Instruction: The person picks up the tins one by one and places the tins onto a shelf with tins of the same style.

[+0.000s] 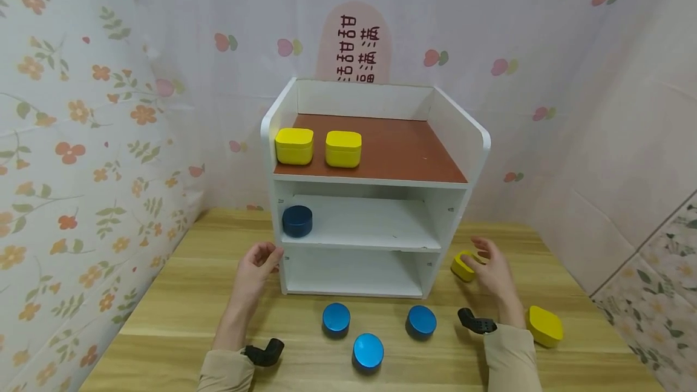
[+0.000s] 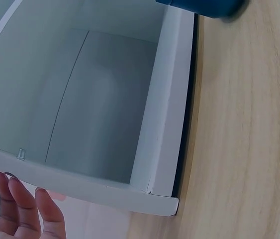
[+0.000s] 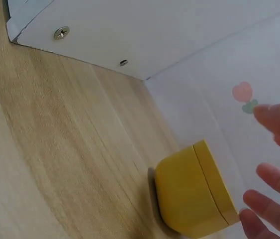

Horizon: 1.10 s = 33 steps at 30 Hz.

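My left hand (image 1: 259,261) is at the lower left side of a white shelf unit (image 1: 356,245), fingertips right at its side panel and loosely bent. In the left wrist view the fingers (image 2: 24,201) show just outside that panel. On the right, my right hand (image 1: 492,268) hovers over a yellow lidded box (image 1: 463,266), thumb and fingers spread apart. The right wrist view has the same yellow box (image 3: 187,194) standing on the wood, with fingertips close to its lid and nothing gripped.
Two yellow boxes (image 1: 294,146) stand on the brown top; a dark blue round tin (image 1: 297,221) sits on the middle shelf. Three blue round tins (image 1: 368,351) lie in front of the unit on the wooden table (image 1: 163,319). Another yellow box (image 1: 544,326) is beside my right sleeve.
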Tool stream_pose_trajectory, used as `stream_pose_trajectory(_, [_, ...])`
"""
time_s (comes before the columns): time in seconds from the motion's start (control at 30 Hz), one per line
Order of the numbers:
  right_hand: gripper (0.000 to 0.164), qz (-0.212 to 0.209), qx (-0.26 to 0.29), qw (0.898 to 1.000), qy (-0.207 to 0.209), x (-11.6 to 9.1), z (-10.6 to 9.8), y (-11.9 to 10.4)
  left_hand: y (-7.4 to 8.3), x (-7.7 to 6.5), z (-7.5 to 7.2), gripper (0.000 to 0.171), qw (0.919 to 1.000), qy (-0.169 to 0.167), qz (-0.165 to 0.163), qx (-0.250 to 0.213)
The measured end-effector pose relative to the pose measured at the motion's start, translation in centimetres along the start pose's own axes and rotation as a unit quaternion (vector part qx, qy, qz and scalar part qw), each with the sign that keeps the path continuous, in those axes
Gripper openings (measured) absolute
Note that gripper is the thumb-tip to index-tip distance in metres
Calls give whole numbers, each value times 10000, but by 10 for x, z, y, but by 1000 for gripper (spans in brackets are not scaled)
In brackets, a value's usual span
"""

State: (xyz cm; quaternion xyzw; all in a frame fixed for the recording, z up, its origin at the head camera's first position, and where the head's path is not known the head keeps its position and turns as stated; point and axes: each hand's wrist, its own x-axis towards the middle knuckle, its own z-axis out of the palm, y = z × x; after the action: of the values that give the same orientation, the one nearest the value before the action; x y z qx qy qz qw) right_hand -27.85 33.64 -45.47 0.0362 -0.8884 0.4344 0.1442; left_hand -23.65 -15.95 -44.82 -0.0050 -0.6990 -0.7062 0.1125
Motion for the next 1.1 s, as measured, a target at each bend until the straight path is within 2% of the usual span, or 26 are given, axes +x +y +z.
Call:
stream_pose_trajectory(0.37, [60,476,-244,9983,-209,1,1,4,0,-2,-1,30,10000,10,-67,-35])
stream_pose_trajectory(0.5, [61,587,-306,9965,-509,-2,3,9,-1,-2,0,26,9999,2,-40,-94])
stream_pose_trajectory(0.63, [69,871,-224,9920,-890,-4,6,15,-1,-1,1,25,9999,-19,5,-162])
stream_pose_trajectory(0.73, [76,1044,-118,9895,-991,-4,8,18,0,-1,1,25,9998,-5,0,-204])
stream_pose_trajectory(1.1, [74,993,-457,9891,-987,-4,10,22,0,0,1,26,9999,0,-43,-133])
